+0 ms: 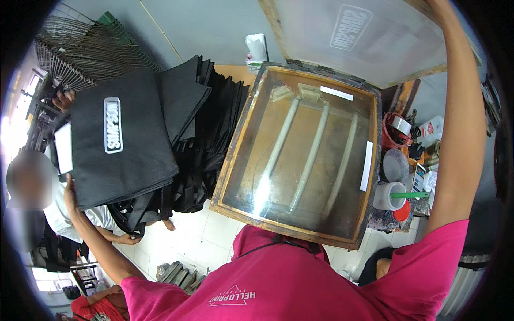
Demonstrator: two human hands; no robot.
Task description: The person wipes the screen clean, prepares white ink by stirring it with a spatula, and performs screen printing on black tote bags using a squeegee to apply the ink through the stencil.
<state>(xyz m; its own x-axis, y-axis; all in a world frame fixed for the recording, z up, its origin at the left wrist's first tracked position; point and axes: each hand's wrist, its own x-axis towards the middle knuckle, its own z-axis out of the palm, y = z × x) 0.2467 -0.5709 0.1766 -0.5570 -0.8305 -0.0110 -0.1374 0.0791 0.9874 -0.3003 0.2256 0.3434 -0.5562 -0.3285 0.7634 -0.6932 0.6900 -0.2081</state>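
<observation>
At the left, my left hand (69, 193) is closed on the near left corner of a black fabric bag (136, 128) with a white printed patch. A white rectangle (63, 148) shows at the bag's left edge. My right arm reaches up to the top right, where my right hand (440, 7) grips the wooden edge of a raised printing screen (396, 40); its fingertips are cut off by the picture's edge. Beneath the tilted screen lies a wooden-framed glass-topped box (294, 234) with 3 tubes inside. Two white strips (336, 93) lie on its glass.
Many black bags (219, 112) are stacked beside the box. A co-worker's hand (130, 239) is under the bags, another (64, 100) at their far left. Wire racks (80, 51) stand behind. At right are a white tub (388, 196) with a green handle and a red basket (393, 131).
</observation>
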